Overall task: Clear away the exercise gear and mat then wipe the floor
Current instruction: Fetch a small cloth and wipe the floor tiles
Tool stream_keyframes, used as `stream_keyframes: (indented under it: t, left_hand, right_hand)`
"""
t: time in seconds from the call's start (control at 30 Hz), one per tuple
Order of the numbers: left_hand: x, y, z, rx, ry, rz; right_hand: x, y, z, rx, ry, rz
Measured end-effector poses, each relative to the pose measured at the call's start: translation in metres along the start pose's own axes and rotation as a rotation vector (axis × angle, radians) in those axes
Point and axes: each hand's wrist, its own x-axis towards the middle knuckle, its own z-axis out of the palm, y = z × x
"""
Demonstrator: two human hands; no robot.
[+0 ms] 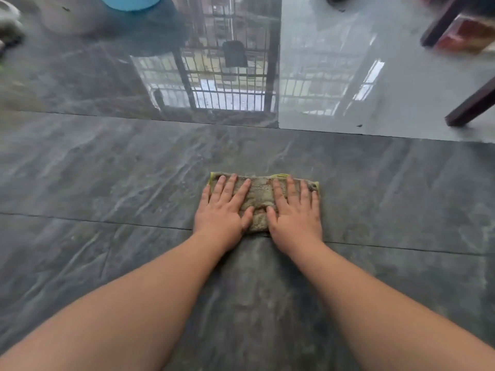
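Spreading across the whole view, the glossy dark grey stone-tile floor (107,170) reflected a barred window, with a light blue round tub (131,2) at its far edge. A folded, grimy olive cloth with yellow edging (258,194) lay flat mid-floor, pressed down by the left hand (222,210) and right hand (294,212), fingers straight, gripping nothing.

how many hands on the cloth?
2. Left hand lies flat on the left part of the cloth, right hand flat on the right part. Nothing hidden.
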Motion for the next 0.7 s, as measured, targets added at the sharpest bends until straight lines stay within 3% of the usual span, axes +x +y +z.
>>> stream_keyframes:
  t: [0.2, 0.33, 0.53, 0.7]
  left_hand:
    - [-0.043, -0.161, -0.003, 0.012, 0.010, -0.299]
    - [-0.080, -0.216, 0.001, -0.015, 0.024, -0.449]
    - [-0.060, -0.193, -0.010, -0.042, -0.012, -0.561]
    - [0.028, -0.083, -0.022, -0.037, -0.044, -0.303]
  right_hand:
    - [0.031, -0.165, 0.019, 0.016, -0.058, -0.299]
    - [0.037, -0.227, 0.028, 0.011, -0.079, -0.468]
    - [0.050, -0.210, 0.020, 0.052, -0.055, -0.485]
    - [0.083, -0.088, 0.000, 0.027, -0.025, -0.210]
